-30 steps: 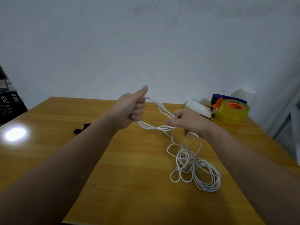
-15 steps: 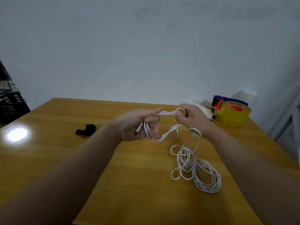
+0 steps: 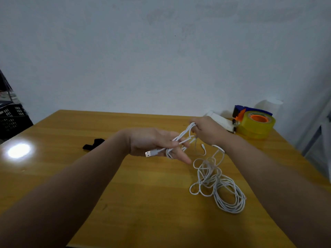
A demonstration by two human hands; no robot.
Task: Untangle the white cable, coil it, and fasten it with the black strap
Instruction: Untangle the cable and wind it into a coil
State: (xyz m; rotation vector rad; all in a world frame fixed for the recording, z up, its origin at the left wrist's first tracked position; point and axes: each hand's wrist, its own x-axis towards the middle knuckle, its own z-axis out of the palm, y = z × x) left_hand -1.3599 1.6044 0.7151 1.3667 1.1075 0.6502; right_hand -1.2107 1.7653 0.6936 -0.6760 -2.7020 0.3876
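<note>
Well, from the head view, both hands are up over the wooden table (image 3: 136, 197), working the white cable (image 3: 221, 187). The left hand (image 3: 155, 143) lies palm up, its thumb pinching several strands against the fingers, and a loop is wound round the fingers, which point forward and down. The cable's USB plug (image 3: 149, 154) sticks out toward the person just below that hand's palm. The right hand (image 3: 208, 130) sits just beyond and to the right, knuckles up, fingers curled round the same bundle of strands, which runs taut between the two hands. From there the cable drops to a loose, tangled heap of loops lying on the table beneath the right forearm. The black strap (image 3: 93, 144) lies crumpled on the table to the left, well apart from the cable. At the far right corner stand a yellow tape roll (image 3: 256, 126) on its dispenser and a white power strip (image 3: 221, 121) beside it. A black crate (image 3: 10, 117) shows at the left edge.
</note>
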